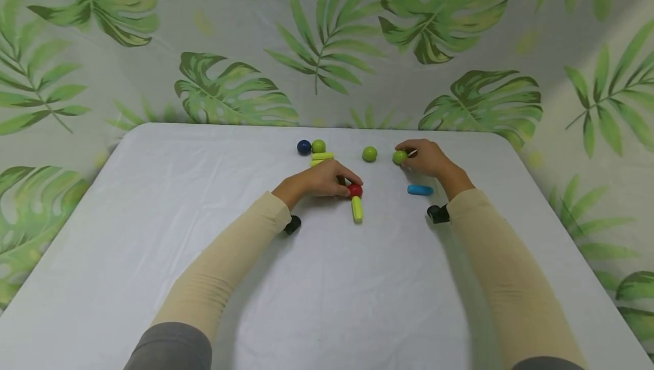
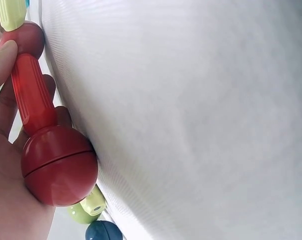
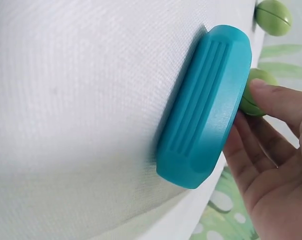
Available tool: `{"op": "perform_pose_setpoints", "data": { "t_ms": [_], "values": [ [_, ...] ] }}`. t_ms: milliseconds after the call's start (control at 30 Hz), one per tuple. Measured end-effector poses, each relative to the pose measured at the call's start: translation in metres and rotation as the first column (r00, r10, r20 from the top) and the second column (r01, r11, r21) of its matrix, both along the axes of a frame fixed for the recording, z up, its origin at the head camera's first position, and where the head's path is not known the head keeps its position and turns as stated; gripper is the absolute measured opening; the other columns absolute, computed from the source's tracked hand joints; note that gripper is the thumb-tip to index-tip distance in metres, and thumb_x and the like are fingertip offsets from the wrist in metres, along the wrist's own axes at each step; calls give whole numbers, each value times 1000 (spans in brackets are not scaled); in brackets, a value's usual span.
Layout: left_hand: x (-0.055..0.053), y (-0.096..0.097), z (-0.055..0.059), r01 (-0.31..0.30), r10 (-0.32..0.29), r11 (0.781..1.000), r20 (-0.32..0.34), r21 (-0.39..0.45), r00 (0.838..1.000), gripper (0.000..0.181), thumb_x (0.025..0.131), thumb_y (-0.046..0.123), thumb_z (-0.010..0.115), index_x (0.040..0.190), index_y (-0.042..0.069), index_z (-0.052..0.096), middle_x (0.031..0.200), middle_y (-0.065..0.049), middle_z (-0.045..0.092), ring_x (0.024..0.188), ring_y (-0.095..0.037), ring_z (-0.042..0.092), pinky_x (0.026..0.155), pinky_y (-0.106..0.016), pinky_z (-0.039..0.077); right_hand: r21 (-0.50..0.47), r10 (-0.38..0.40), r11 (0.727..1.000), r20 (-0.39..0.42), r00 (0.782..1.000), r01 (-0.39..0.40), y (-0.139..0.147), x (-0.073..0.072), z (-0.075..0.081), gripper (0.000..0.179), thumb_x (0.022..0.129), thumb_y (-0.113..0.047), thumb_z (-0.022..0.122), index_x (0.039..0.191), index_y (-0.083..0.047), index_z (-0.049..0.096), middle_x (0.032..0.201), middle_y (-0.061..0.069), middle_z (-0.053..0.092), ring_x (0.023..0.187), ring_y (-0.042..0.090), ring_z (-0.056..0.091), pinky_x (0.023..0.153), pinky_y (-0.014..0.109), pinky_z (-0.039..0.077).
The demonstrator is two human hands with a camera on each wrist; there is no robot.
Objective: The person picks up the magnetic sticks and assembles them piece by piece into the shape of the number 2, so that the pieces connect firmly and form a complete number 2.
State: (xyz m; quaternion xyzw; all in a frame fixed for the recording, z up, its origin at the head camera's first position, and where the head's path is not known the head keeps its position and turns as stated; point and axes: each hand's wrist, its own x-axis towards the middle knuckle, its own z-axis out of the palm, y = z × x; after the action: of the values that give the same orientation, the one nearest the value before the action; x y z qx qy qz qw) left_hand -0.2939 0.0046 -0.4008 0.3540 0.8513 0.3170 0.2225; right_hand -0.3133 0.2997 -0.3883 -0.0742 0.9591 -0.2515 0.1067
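My left hand (image 1: pixel 323 179) pinches a red ball (image 1: pixel 355 190) between thumb and fingers, low over the table. From this ball a yellow-green rod (image 1: pixel 357 210) points toward me. The left wrist view shows a ridged red rod (image 2: pixel 34 92) running from the pinched ball to a second red ball (image 2: pixel 59 165) near the palm; the head view hides both under the hand. At the right, my right hand (image 1: pixel 428 157) holds a green ball (image 1: pixel 399 157) by thumb and fingertips. A blue ridged rod (image 3: pixel 206 110) lies on the cloth below that hand.
Another green ball (image 1: pixel 370 154) sits between the hands. Behind the left hand are a dark blue ball (image 1: pixel 304 147), a green ball (image 1: pixel 318 146) and yellow-green rods (image 1: pixel 322 156), partly covered. A leaf-patterned cloth (image 1: pixel 327 46) hangs behind the white table (image 1: pixel 327 302).
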Motion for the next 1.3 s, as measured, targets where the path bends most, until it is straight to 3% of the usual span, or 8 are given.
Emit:
{"op": "perform_pose_setpoints", "data": {
  "t_ms": [267, 433, 567, 733, 933, 1133, 1300],
  "values": [
    [0, -1, -1, 1, -1, 1000, 5, -1, 1000, 36, 92, 11, 68, 126, 22, 70, 118, -4, 72, 96, -15, 61, 79, -20, 49, -3, -3, 1000, -15, 1000, 3, -1, 1, -4, 45, 95, -9, 60, 140, -3, 53, 142, 26, 52, 126, 43, 55, 102, 54, 48],
    [1, -1, -3, 0, 0, 1000, 7, 2, 1000, 36, 92, 11, 68, 126, 22, 70, 118, -3, 72, 97, -15, 61, 79, -20, 49, -23, 18, 1000, -53, 998, -19, -3, 9, 2, 45, 96, -10, 60, 139, -1, 52, 140, 25, 54, 123, 43, 57, 101, 54, 49],
    [1, -1, -2, -7, 7, 1000, 11, 5, 1000, 36, 92, 11, 69, 126, 22, 70, 116, -4, 72, 95, -15, 60, 77, -20, 49, -40, 55, 997, -109, 992, -60, -5, 24, 15, 44, 96, -13, 62, 138, -2, 54, 136, 21, 58, 120, 40, 59, 97, 53, 50],
    [1, 0, 0, -4, 4, 1000, 8, 12, 1000, 36, 92, 11, 69, 126, 22, 70, 116, -4, 73, 94, -15, 61, 76, -20, 49, -36, 141, 988, -176, 974, -149, -4, 54, 28, 42, 96, -13, 64, 136, -6, 57, 132, 17, 62, 113, 35, 63, 93, 51, 53],
    [1, -1, 0, -1, 1, 1000, -5, 5, 1000, 36, 92, 12, 68, 126, 22, 70, 118, -4, 72, 96, -15, 61, 78, -21, 49, -55, 192, 977, -188, 963, -206, -2, 90, 34, 41, 93, -13, 68, 133, -8, 61, 132, 16, 63, 109, 33, 67, 90, 47, 56],
    [0, -3, 1, -11, 11, 1000, 6, 7, 1000, 36, 92, 11, 68, 126, 23, 70, 117, -4, 72, 95, -15, 61, 78, -20, 49, -74, 186, 976, -194, 963, -203, 5, 104, 29, 40, 92, -13, 69, 131, -6, 62, 130, 16, 65, 105, 31, 69, 85, 39, 57],
    [1, -2, 1, 19, -19, 1000, -12, 22, 1000, 36, 92, 10, 68, 126, 20, 70, 117, -6, 73, 97, -15, 62, 79, -20, 49, -85, 161, 980, -170, 972, -177, 10, 111, 23, 40, 93, -15, 68, 132, -10, 62, 130, 12, 66, 103, 28, 69, 81, 29, 55]
  ]
}}
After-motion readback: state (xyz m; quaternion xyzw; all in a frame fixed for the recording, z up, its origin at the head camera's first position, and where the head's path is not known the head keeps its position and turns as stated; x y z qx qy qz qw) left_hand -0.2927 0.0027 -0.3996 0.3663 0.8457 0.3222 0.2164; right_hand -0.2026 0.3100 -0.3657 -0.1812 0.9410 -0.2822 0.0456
